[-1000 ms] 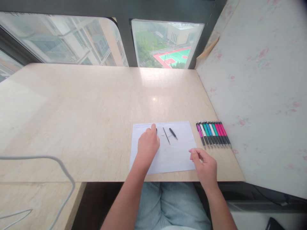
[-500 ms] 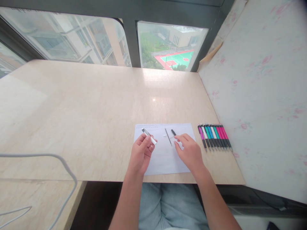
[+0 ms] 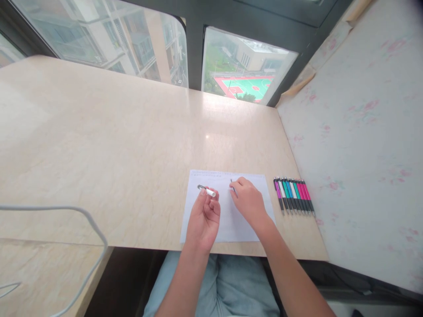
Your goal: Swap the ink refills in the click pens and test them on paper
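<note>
My left hand (image 3: pixel 203 222) is closed on a white pen barrel (image 3: pixel 210 192) with a dark clip end, its hollow opening tilted toward the right. Over the sheet of paper (image 3: pixel 228 224), my right hand (image 3: pixel 249 200) has its fingers pinched at a thin dark pen refill (image 3: pixel 231 181). Only short bits of the refill show past the fingertips. Whatever lies under the right hand on the paper is hidden.
A row of pens (image 3: pixel 292 193) with purple, white, green, blue and pink barrels lies right of the paper, near the flowered wall (image 3: pixel 363 154). A grey cable (image 3: pixel 89 224) loops at the left. Windows stand behind the table (image 3: pixel 132 154).
My right hand has moved left and closed at the refill, covering the black pen grip. My left hand has turned the barrel so its open end points more to the right. The view has tilted.
</note>
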`<state>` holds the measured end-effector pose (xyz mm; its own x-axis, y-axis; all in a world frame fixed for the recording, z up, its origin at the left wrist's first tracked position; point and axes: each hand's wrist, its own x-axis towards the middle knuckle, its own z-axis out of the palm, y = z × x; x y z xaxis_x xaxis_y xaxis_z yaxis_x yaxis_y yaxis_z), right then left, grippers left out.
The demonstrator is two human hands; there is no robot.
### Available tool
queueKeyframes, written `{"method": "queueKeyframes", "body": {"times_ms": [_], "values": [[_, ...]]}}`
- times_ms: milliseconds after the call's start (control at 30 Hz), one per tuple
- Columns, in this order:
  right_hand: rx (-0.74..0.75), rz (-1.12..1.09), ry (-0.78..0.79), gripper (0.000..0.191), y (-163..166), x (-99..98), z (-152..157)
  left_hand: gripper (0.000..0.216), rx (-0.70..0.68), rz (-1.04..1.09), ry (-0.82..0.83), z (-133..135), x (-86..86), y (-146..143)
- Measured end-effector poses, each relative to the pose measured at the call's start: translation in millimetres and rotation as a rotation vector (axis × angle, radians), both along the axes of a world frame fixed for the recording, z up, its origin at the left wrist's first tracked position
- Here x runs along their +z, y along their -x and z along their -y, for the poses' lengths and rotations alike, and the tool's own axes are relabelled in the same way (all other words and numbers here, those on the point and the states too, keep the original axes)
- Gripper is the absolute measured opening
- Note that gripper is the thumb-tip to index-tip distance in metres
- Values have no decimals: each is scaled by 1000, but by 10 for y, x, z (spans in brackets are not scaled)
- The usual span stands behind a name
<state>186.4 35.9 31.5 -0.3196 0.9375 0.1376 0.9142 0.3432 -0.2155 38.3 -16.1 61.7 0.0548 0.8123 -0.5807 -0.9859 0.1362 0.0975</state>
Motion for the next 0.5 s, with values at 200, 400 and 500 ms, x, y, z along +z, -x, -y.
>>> {"method": "queueKeyframes", "body": {"times_ms": [200,400,500], "values": [[13,-151,21,15,6,47,24,11,-14,-6,66,25,-92,-55],[-88,-603,259,12,-27,331,280,5,-25,-90,39,43,-112,-73],[-120,-717,307,11,-6,473,410,7,-30,-151,-26,70,-121,-86]]}}
